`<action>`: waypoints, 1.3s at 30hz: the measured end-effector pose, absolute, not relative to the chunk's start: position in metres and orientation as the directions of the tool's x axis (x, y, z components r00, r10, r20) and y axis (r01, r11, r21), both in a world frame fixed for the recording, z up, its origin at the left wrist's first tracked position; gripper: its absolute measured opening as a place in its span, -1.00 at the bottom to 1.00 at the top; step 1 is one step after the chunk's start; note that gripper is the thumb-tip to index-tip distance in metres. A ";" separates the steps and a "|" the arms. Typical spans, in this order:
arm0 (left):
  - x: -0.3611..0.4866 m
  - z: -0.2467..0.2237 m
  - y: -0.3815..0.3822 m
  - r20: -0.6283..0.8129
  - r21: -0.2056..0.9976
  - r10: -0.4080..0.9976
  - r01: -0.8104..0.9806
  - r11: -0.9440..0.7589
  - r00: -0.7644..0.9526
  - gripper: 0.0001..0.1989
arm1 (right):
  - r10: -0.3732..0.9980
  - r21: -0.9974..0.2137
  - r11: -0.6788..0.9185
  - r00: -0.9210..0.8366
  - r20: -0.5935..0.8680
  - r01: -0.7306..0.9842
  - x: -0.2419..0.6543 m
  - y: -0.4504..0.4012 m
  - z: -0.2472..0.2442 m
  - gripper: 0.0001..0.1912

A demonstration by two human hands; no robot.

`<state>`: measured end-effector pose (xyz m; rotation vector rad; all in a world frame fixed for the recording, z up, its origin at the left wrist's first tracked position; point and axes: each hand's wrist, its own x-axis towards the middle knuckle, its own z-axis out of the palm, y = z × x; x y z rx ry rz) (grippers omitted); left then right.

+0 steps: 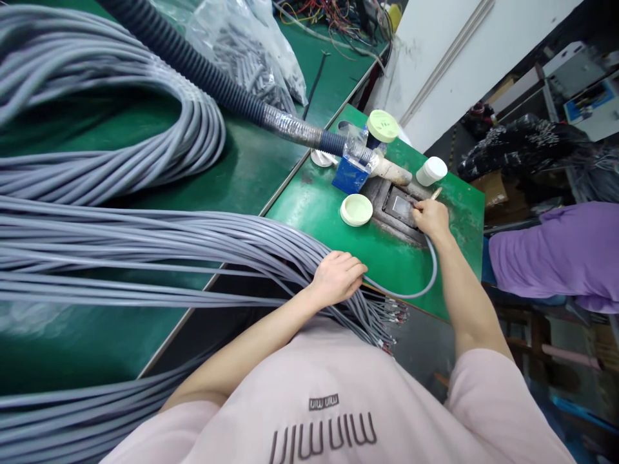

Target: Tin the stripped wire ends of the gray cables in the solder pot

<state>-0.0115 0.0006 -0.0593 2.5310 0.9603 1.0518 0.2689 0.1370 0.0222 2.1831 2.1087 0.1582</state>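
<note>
One grey cable [432, 264] curves from the bundle up to my right hand [432, 218], whose fingers are closed on its end over the square metal pot [402, 206]. My left hand [338, 276] lies on the thick bundle of grey cables [232, 241] at the small bench's near edge, fingers bent round part of it. Stripped cable ends with small tips [394, 312] hang beside my left hand. A ribbed hose [217, 84] ends in a nozzle [391, 172] just behind the pot, resting by a blue box [350, 175].
A shallow cream dish [356, 210], a white cup [432, 171] and a round pale-lidded tub [383, 125] stand around the pot. Coiled cables [193, 116] and a plastic bag [251, 51] lie on the left table. A person in a purple top [556, 258] is at the right.
</note>
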 end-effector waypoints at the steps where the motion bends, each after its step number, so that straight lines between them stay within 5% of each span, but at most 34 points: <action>1: -0.012 -0.059 0.000 0.544 0.439 0.653 0.485 -0.756 0.526 -0.84 | 0.999 0.059 -0.036 0.035 0.021 0.998 0.270 0.132 0.025 -0.70; 5: -0.011 -0.061 0.000 0.546 0.438 0.659 0.495 -0.751 0.517 -0.83 | 0.994 -0.393 -0.104 0.106 -0.014 0.914 0.270 0.096 0.041 -0.67; 8: -0.011 -0.058 0.001 0.538 0.488 0.682 0.476 -0.732 0.496 -0.82 | 0.989 -0.579 -0.149 0.136 -0.065 0.802 0.259 0.050 0.057 -0.62; 12: -0.010 -0.037 -0.003 0.424 0.782 0.814 0.292 -0.550 0.398 -0.81 | 0.958 -0.896 -0.279 0.031 -0.286 0.345 0.229 -0.025 0.073 -0.64; 15: -0.004 -0.013 -0.011 0.139 0.990 0.875 -0.044 -0.134 0.464 -0.76 | 0.927 -0.924 -0.366 -0.044 -0.372 0.112 0.202 -0.071 0.070 -0.64; 20: 0.014 0.004 -0.030 -0.069 0.869 0.716 -0.311 0.386 0.695 -0.67 | 0.918 -0.919 -0.365 -0.108 -0.382 0.149 0.173 -0.104 0.054 -0.61; 28: 0.016 0.006 -0.040 -0.156 0.741 0.717 -0.399 0.539 0.679 -0.77 | 0.921 -0.920 -0.341 -0.129 -0.369 0.194 0.167 -0.108 0.053 -0.62; 39: 0.017 0.005 -0.047 -0.219 0.811 0.750 -0.312 0.496 0.624 -0.74 | 0.917 -0.909 -0.321 -0.153 -0.369 0.267 0.167 -0.108 0.050 -0.69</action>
